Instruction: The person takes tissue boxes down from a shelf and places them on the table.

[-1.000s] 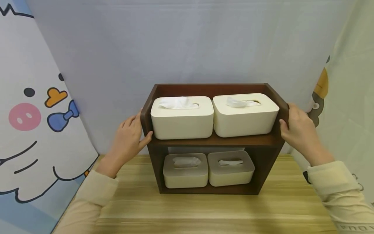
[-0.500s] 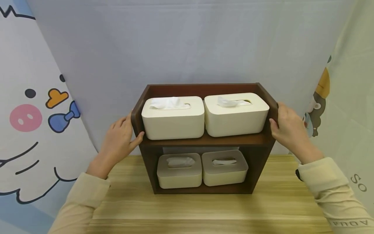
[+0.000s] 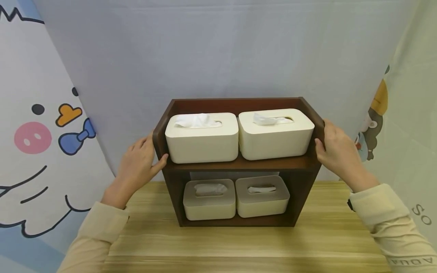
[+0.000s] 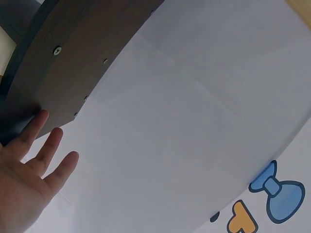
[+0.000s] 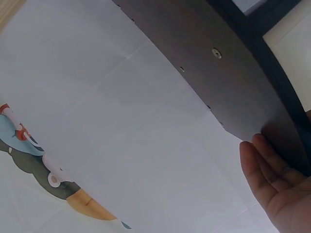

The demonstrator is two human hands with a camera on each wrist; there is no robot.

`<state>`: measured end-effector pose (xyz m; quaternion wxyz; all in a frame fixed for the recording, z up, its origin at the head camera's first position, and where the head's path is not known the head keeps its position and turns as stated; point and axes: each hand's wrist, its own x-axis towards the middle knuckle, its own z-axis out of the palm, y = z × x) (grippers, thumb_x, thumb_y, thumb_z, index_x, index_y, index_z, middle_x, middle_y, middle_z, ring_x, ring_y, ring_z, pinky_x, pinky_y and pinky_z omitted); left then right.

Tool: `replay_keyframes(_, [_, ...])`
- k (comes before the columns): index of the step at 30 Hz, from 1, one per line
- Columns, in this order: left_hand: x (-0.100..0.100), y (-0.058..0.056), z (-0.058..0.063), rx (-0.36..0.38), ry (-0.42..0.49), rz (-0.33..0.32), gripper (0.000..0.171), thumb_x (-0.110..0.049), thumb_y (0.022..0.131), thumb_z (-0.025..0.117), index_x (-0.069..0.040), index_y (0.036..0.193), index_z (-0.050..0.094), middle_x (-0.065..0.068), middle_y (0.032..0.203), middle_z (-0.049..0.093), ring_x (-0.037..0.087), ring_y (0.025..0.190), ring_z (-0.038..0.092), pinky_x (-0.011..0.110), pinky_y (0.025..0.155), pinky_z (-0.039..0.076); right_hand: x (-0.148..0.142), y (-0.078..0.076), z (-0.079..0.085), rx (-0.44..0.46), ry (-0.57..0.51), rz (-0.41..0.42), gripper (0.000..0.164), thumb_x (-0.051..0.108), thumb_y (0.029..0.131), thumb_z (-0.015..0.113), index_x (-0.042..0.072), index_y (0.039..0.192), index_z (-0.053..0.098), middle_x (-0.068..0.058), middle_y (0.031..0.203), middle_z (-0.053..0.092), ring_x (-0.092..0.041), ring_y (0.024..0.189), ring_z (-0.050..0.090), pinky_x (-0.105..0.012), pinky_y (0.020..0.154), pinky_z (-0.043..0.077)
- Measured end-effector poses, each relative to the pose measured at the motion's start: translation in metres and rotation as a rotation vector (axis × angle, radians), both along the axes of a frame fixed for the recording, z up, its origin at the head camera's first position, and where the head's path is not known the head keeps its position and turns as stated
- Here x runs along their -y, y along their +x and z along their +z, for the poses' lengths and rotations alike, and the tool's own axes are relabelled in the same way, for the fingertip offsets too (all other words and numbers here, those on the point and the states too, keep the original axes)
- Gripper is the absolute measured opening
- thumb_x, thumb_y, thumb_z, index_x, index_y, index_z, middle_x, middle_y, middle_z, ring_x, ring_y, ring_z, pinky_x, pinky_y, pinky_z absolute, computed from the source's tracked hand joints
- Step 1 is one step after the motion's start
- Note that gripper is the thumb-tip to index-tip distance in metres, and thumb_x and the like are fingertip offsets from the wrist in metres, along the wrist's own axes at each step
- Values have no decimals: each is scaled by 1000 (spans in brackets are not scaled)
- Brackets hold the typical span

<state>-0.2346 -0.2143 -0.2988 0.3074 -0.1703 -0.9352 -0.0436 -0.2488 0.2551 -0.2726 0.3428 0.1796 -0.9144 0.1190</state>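
Note:
A dark brown two-tier wooden shelf (image 3: 239,167) stands upright on the table. On its upper tier sit two cream tissue boxes, a left one (image 3: 201,148) and a right one (image 3: 276,142), turned slightly. Below them, another left tissue box (image 3: 209,210) and right tissue box (image 3: 263,206) rest side by side. White tissue shows in every slot. My left hand (image 3: 138,163) grips the left side panel, thumb at its front edge and fingers against the outer face (image 4: 63,63). The right side panel (image 5: 228,73) is held likewise by my right hand (image 3: 339,155).
A wood-grain tabletop (image 3: 239,248) extends around the shelf. Behind it hangs a pale grey cloth backdrop (image 3: 235,49). Cartoon-printed panels flank the table, with a white bird figure (image 3: 44,94) at left and a partly visible brown figure (image 3: 372,129) at right.
Between one second and half a second ago, the shelf shifted left with all its boxes, both hands moving along with it. Since then, shelf and hands have stayed nearly still.

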Motion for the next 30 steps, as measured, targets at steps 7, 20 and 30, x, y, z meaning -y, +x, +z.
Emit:
replay_keyframes(7, [-1, -1, 1, 5, 14, -16, 70, -30, 86, 58, 8, 138, 30, 28, 125, 50, 42, 113, 48, 55, 89, 40, -1, 1, 2, -19, 56, 9, 51, 1, 82, 57, -23, 123, 38, -42, 112, 50, -53, 96, 52, -57, 73, 46])
replay_keyframes(20, [2, -1, 8, 30, -7, -15, 82, -38, 82, 64, 8, 138, 28, 29, 115, 55, 43, 103, 53, 54, 84, 44, -4, -4, 10, -69, 128, -18, 42, 7, 85, 52, -13, 122, 48, -33, 107, 58, -47, 87, 58, -56, 56, 46])
replay_keyframes(30, [4, 0, 28, -81, -33, -73, 83, -39, 80, 68, 2, 140, 27, 27, 111, 55, 42, 96, 53, 52, 80, 45, -5, -16, 16, -132, 192, -15, 35, 8, 84, 51, -9, 115, 55, -29, 102, 61, -46, 83, 58, -55, 59, 45])
